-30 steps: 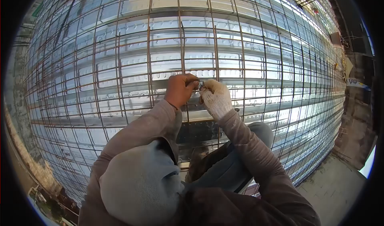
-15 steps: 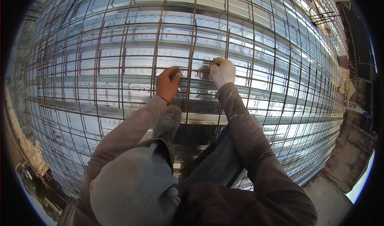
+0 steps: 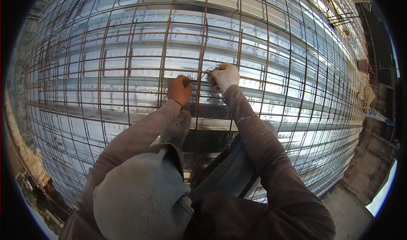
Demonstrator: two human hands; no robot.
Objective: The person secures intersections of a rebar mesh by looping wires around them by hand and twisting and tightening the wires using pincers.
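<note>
My left hand has its fingers curled in, low over the rebar mesh and left of a lengthwise bar. Whatever it may hold is hidden by the fingers. Right of that bar, my right hand wears a white work glove and is closed. A thin loop, perhaps tie wire, shows at its fingertips, but what lies inside the fist cannot be made out. Ribbed metal decking spreads beneath the mesh. One boot of mine stands just below the left hand.
Rusty bars cross in a grid over the shiny decking on all sides. Short bar ends stick out at the upper right. A banner with lettering hangs beyond the right edge, near a concrete surface.
My right hand has moved left and slightly down, closer to the lengthwise bar. The left hand has shifted a little downward and turned, its fingers more tucked in.
</note>
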